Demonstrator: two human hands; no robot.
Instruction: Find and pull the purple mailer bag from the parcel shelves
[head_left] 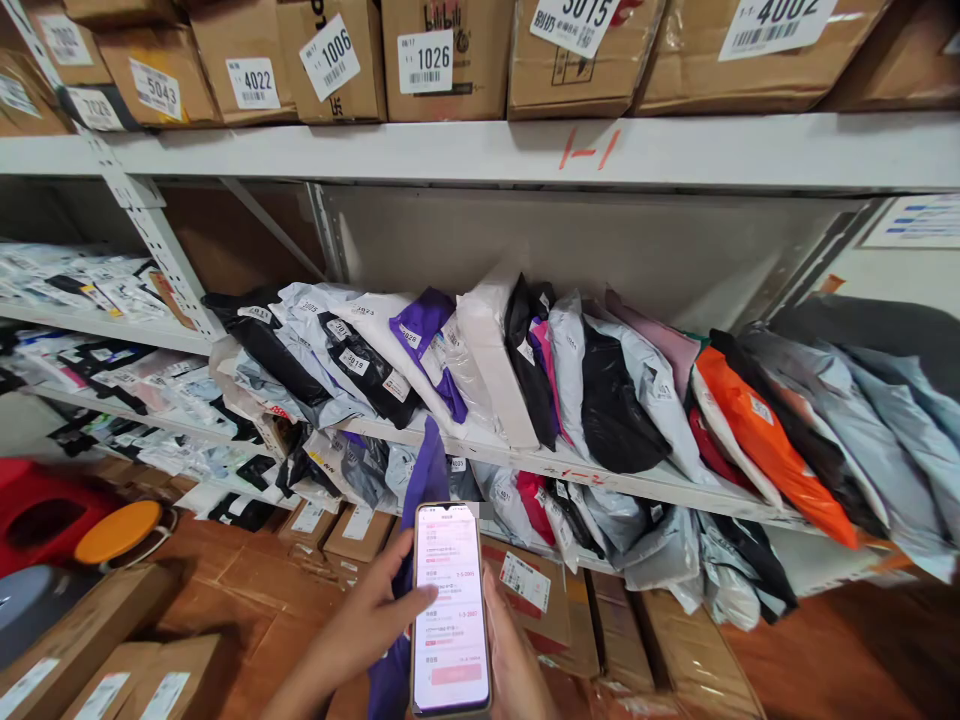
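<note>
Steady phone (451, 630) in right hand (516, 655), clasping right edge. Press lightly with left hand (367, 622), thumb over phone's left side; unable to tell grip on purple bag (426, 462). Keep purple bag, behind phone, from slipping.

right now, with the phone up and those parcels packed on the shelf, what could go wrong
The phone could slip: the right grip supports one side while the left grip reaches over the other. The purple parcel behind the phone may slide down; I cannot tell whether it is firmly held. The orange parcel juts past the shelf edge, so a brush against it might knock it off.
</note>
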